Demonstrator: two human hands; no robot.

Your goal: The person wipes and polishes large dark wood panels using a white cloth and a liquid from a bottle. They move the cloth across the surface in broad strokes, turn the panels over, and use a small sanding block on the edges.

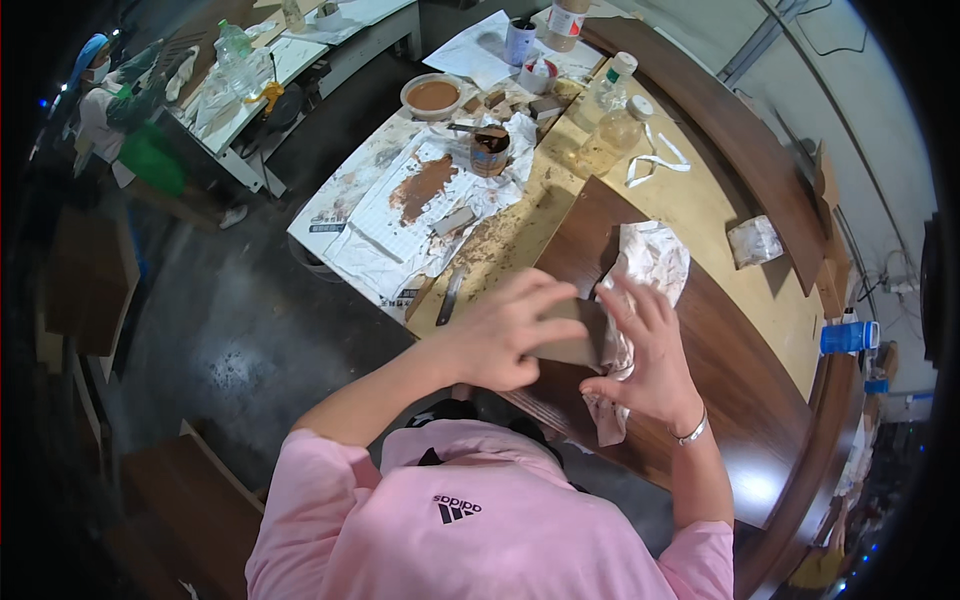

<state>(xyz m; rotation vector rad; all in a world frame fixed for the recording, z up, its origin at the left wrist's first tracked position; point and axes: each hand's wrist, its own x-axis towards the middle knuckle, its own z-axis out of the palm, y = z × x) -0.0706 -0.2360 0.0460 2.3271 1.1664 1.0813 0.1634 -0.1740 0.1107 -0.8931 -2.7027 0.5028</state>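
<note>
My left hand is slightly blurred, its fingers bent round a flat grey-brown piece that looks like sandpaper or a sanding pad. Close by on the right, my right hand has its fingers and thumb spread, with the palm side toward that piece. Between and behind the hands lies a crumpled, brown-stained white cloth or paper. Whether the right fingertips touch it cannot be told. Beneath both hands stretches a dark brown wooden panel with a curved edge.
Left of the panel, a putty knife lies near the table edge. Further back stand an open can of brown paste, a tub of brown filler, and plastic bottles. A curved brown board runs along the right. A person works far left.
</note>
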